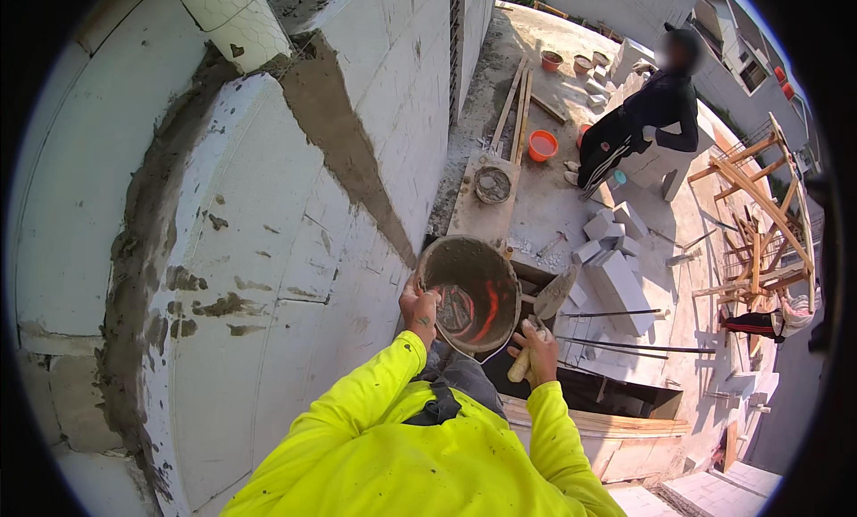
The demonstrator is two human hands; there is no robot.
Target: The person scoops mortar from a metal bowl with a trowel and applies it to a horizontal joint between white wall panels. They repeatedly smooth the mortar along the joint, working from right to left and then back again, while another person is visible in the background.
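Observation:
A mortar-caked bucket (457, 260) with patches of orange showing inside hangs in front of my body, its mouth turned toward me. My left hand (420, 312) is closed on the bucket's left rim. In my right hand (536, 353), beside the bucket's lower right, is a trowel (555, 296). Its grey, mortar-stained blade points up and away from me, and the light handle end sticks out below my fingers. Whether my right hand also touches the bucket, I cannot tell.
At left rises a white block wall (259, 222) with smeared mortar bands. Below lie a board (482, 218) with a mortar tub (493, 185), an orange bucket (542, 145), and loose white blocks (616, 285). A co-worker (647, 115) stands farther off; wooden trestles (759, 204) are at right.

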